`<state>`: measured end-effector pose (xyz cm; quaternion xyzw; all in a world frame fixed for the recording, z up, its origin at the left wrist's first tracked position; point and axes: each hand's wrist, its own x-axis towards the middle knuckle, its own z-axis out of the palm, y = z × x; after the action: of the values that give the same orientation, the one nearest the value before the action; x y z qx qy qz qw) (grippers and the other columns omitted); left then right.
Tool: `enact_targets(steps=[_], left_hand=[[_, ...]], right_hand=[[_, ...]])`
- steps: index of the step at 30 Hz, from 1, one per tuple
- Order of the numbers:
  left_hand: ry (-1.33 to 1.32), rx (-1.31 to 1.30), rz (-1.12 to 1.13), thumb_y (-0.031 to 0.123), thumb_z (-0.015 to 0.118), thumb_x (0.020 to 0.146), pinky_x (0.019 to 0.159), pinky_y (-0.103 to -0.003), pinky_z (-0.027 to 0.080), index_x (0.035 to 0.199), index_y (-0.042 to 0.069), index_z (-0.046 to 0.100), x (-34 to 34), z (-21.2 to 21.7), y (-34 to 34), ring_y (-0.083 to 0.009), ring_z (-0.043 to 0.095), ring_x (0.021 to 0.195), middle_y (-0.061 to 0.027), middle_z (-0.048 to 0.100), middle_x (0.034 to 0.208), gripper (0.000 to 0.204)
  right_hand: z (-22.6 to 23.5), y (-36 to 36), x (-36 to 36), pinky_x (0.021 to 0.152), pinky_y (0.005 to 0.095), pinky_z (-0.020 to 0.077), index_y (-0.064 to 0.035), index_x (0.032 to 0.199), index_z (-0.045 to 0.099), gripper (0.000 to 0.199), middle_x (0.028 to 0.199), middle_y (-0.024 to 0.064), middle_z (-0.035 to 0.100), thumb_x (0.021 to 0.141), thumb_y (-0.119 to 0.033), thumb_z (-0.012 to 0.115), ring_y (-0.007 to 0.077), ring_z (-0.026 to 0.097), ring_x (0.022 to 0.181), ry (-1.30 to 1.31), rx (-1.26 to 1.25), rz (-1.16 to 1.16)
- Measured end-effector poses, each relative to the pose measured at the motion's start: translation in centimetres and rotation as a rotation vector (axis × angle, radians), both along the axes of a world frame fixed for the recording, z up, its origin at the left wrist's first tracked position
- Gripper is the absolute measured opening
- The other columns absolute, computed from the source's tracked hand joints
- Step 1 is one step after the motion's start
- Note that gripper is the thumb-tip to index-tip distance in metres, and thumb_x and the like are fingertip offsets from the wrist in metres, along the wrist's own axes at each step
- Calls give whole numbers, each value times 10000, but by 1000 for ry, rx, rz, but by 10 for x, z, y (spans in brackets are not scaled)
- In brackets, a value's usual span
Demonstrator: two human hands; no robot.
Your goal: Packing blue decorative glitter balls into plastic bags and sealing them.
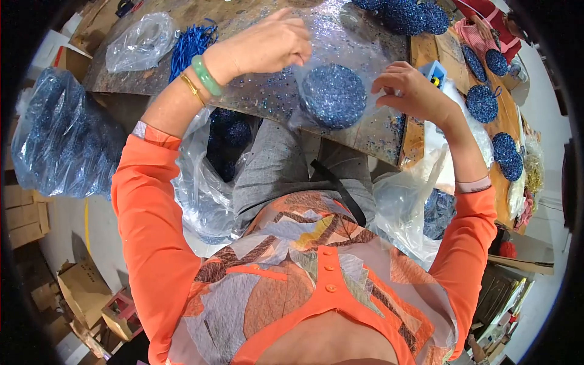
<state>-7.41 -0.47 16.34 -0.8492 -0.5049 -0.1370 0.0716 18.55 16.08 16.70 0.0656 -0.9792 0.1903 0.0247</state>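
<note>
A blue glitter ball sits inside a clear plastic bag at the table's near edge, in front of my lap. My left hand, with a green bangle on its wrist, has its fingers curled at the bag's left edge and pinches the film there. On the ball's other side, my right hand bends its thumb and fingers at the bag's right edge. The film between these fingertips is hard to make out. Neither hand touches the ball itself.
Blue tinsel strands and a crumpled clear bag lie at the table's left. A large bag of blue balls stands beside it. More glitter balls and a blue tape dispenser are on the right. Another person is at far right.
</note>
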Motion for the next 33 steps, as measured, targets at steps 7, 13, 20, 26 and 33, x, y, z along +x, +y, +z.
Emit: enact_targets(steps=[7, 13, 20, 26, 33], left_hand=[[90, 139, 100, 226, 651, 802, 975, -466, 364, 817, 90, 649, -11, -10, -11, -244, 582, 929, -69, 599, 855, 136], [-414, 79, 317, 499, 648, 780, 851, -414, 478, 996, 41, 650, 7, -11, 17, -324, 604, 977, -152, 624, 1045, 506], [-214, -233, 584, 443, 721, 714, 838, -407, 496, 1027, 45, 668, -9, -51, 101, -332, 615, 1025, -199, 621, 1122, 510], [-279, -254, 647, 247, 677, 752, 739, -388, 511, 835, 120, 717, 13, -57, 94, -300, 661, 819, -127, 689, 829, 157], [-461, -161, 485, 144, 637, 743, 675, -370, 508, 832, 115, 703, 21, -75, 73, -279, 658, 755, -120, 674, 786, 114]], right_hand=[[-4, -1, -9, 783, 349, 434, -44, 804, 637, 87, 737, 65, 588, 754, -98, 683, 251, 579, 745, 68, 25, 20], [-3, -12, -20, 792, 349, 429, -45, 809, 627, 79, 747, 60, 575, 773, -101, 669, 245, 571, 762, 116, 62, 50], [-6, -21, -29, 801, 351, 425, -49, 800, 614, 84, 747, 57, 565, 771, -105, 669, 241, 562, 778, 198, 138, 49], [-18, -17, -36, 829, 358, 431, -61, 812, 606, 84, 878, 71, 581, 763, -89, 669, 261, 557, 885, 240, 188, -55], [-58, -7, -61, 977, 437, 380, -88, 838, 616, 115, 1287, 105, 494, 752, -96, 691, 343, 441, 1207, 491, 227, -109]])
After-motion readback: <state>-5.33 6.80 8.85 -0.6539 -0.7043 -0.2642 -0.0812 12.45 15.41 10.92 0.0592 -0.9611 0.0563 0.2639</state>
